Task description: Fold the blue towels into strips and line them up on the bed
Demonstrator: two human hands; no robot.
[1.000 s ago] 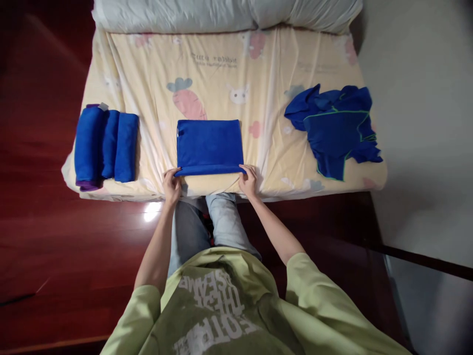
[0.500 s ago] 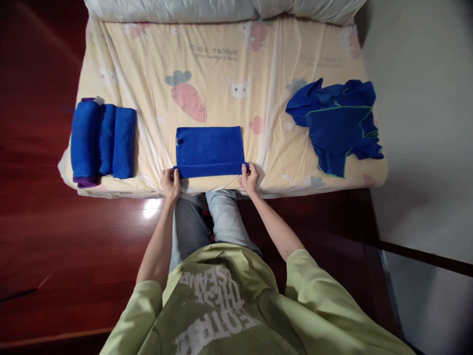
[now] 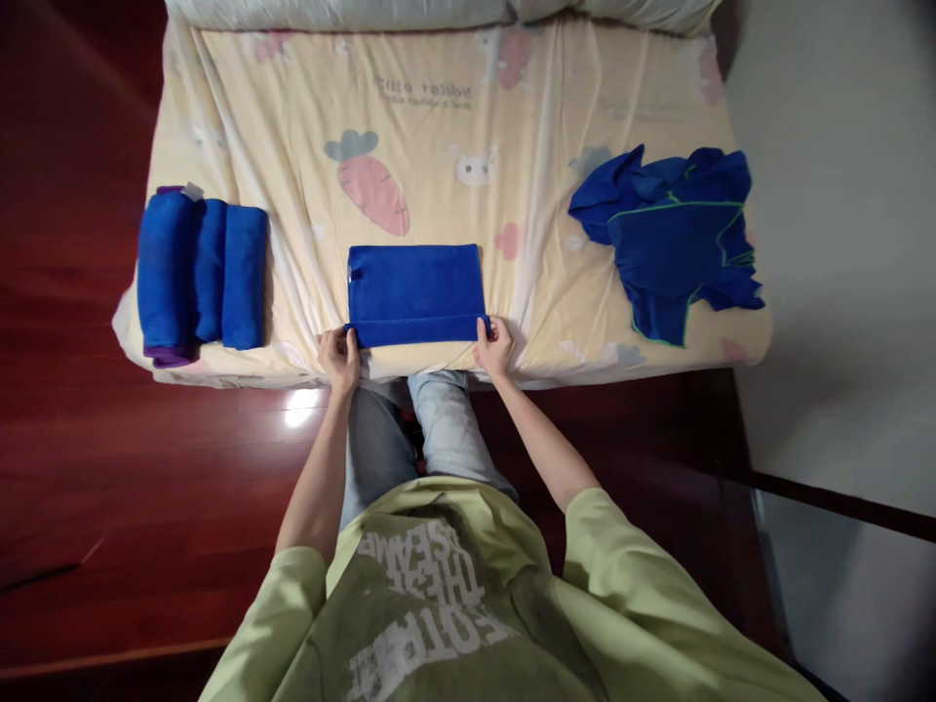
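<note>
A blue towel [image 3: 415,283] lies flat as a neat rectangle near the bed's front edge, its near edge turned over into a narrow band. My left hand [image 3: 338,355] pinches the near left corner of that band between thumb and fingers. At the opposite end, my right hand [image 3: 495,347] grips the near right corner in the same way. A small dark tag shows on the towel's left side. The fingertips under the cloth are partly hidden.
Several rolled blue towels [image 3: 244,278] lie side by side at the left, with purple cloth under the outermost. A loose heap of blue cloths with green edging [image 3: 669,244] lies at the right. The bed's cream sheet [image 3: 439,205] has carrot prints; a pale rolled quilt [image 3: 351,14] lies behind.
Both hands keep hold of the towel's near corners, and the folded band looks almost the same. The whole view has shifted slightly.
</note>
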